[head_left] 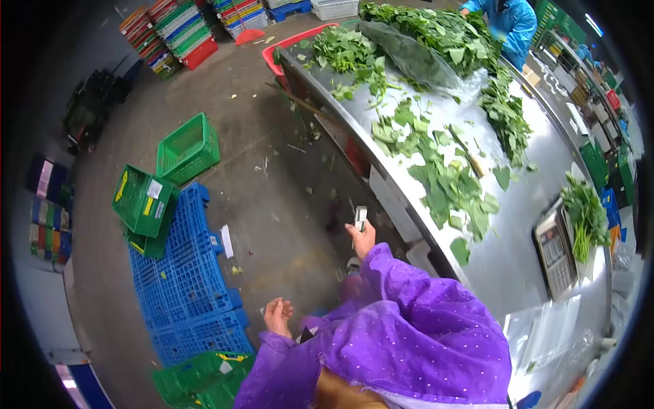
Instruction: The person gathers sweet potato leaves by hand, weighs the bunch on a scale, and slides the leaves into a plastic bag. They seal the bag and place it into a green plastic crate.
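My right hand point(362, 237), in a purple sleeve with white dots, is closed around a small whitish-metallic object point(360, 217) beside the table's near edge. I cannot make out exactly what the object is. My left hand point(278, 316) hangs low over the floor with its fingers curled, and nothing shows in it. Loose green leaves point(446, 184) are spread on the metal table point(507, 255) to the right of my right hand. Farther right, a bunch of greens point(584, 218) lies on a scale point(555, 252).
Left on the floor are a blue pallet point(180, 279), a green crate point(189, 148) and a tilted green crate point(143, 201). More green crates point(204, 378) sit at the bottom. A co-worker in blue point(514, 27) stands beyond the leaf pile point(436, 34). Stacked crates point(184, 34) stand behind.
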`<action>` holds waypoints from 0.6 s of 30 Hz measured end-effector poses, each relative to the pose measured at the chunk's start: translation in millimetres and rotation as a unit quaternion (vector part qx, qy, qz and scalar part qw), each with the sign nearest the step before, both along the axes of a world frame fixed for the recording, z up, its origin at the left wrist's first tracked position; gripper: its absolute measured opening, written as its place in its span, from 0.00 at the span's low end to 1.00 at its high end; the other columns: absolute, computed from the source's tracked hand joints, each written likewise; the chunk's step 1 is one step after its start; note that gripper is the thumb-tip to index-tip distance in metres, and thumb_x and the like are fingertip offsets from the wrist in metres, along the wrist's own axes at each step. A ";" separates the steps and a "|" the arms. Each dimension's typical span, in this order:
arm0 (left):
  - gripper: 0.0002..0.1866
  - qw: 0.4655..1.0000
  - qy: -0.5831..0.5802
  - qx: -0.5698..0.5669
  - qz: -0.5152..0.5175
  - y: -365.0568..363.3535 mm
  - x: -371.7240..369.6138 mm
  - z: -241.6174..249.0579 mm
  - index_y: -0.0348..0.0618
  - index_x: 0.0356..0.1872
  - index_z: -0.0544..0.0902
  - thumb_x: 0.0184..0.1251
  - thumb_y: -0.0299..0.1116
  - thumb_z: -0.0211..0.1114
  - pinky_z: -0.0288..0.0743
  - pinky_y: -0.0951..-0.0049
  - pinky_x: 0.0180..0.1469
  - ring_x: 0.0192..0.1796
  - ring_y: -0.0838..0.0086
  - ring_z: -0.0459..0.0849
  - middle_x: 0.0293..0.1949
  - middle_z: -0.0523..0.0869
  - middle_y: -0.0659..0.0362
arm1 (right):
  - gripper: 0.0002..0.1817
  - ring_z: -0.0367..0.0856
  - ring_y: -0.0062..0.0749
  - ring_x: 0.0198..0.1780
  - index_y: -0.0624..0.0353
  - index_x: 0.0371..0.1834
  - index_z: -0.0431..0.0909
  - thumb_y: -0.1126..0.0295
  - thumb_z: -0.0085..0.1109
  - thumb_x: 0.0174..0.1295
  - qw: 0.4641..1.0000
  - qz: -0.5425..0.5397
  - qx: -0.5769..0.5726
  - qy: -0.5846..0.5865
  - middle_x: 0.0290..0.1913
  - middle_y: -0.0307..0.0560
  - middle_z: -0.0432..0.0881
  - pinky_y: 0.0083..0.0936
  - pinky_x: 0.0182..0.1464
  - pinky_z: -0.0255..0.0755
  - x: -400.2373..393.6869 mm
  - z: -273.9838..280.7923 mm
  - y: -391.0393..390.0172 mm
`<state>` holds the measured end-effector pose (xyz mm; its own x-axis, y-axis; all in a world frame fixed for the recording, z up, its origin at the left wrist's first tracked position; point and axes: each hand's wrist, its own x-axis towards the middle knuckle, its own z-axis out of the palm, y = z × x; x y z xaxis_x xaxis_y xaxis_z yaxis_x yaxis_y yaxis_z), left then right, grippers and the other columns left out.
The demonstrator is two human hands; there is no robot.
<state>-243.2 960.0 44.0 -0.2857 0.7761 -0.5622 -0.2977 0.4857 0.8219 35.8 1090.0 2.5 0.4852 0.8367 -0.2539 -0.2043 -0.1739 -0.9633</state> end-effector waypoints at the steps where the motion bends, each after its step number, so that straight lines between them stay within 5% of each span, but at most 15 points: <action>1: 0.08 1.000 -0.001 0.006 -0.005 20.7 6.0 11.0 0.45 0.42 0.75 0.64 0.32 0.57 0.73 0.79 0.31 0.29 0.78 0.80 0.32 0.82 0.60 | 0.10 0.65 0.19 0.23 0.60 0.25 0.69 0.70 0.61 0.50 1.000 -0.006 -0.016 0.017 0.19 0.35 0.69 0.23 0.26 0.61 3.8 -0.3 23.3; 9: 0.09 0.993 0.035 0.013 -0.115 217.6 31.8 57.6 0.41 0.42 0.75 0.64 0.31 0.57 0.72 0.79 0.35 0.31 0.77 0.79 0.32 0.82 0.57 | 0.09 0.65 0.18 0.22 0.59 0.26 0.69 0.71 0.60 0.49 0.989 0.113 -0.086 0.027 0.20 0.34 0.68 0.21 0.25 0.61 42.0 57.4 91.9; 15: 0.09 0.951 0.029 0.035 -0.306 393.7 72.0 51.7 0.39 0.42 0.76 0.63 0.30 0.57 0.73 0.78 0.37 0.33 0.75 0.80 0.34 0.82 0.56 | 0.14 0.72 0.19 0.26 0.63 0.37 0.74 0.72 0.62 0.46 0.986 0.002 -0.143 0.086 0.27 0.37 0.75 0.20 0.30 0.66 61.2 114.3 69.5; 18: 0.08 0.918 0.023 0.061 -0.392 500.3 100.5 60.6 0.38 0.41 0.75 0.63 0.27 0.57 0.73 0.78 0.39 0.32 0.76 0.79 0.32 0.82 0.57 | 0.06 0.71 0.19 0.29 0.61 0.27 0.74 0.74 0.59 0.46 0.982 -0.112 -0.084 0.126 0.29 0.37 0.75 0.18 0.32 0.64 13.4 138.2 79.8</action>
<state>-142.7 1460.3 104.6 0.3664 0.8091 -0.4595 0.1410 0.4399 0.8869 49.2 1169.8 140.7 0.5562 0.6521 -0.5152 -0.4833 -0.2505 -0.8388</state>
